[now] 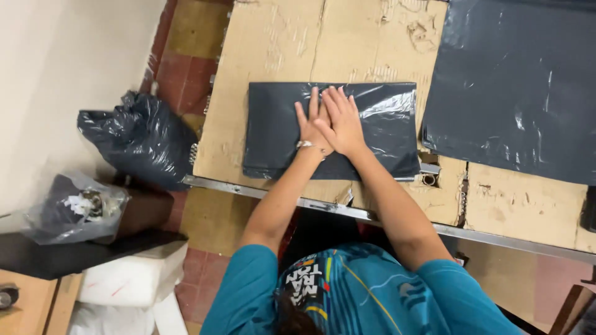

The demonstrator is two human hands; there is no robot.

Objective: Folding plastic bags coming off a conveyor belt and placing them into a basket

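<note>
**Both hands pressed flat on a folded dark plastic bag**

A folded dark grey plastic bag (332,130) is seen lying on the cardboard-covered desk (261,56), near its front edge; the left hand (312,129) is laid flat on the middle of the bag, fingers stretched out and nothing gripped; the right hand (343,123) is spread open beside it and partly over it, palm down on the same bag, also with nothing held. A stack of flat dark grey bags (515,87) is spread on the desk to the right, just beside the folded one; a metal rail (323,206) is seen along the desk's front edge. On the floor to the left, a knotted black rubbish bag (139,138) is seen, and nearer the wall a clear bag of scraps (77,208).
</note>
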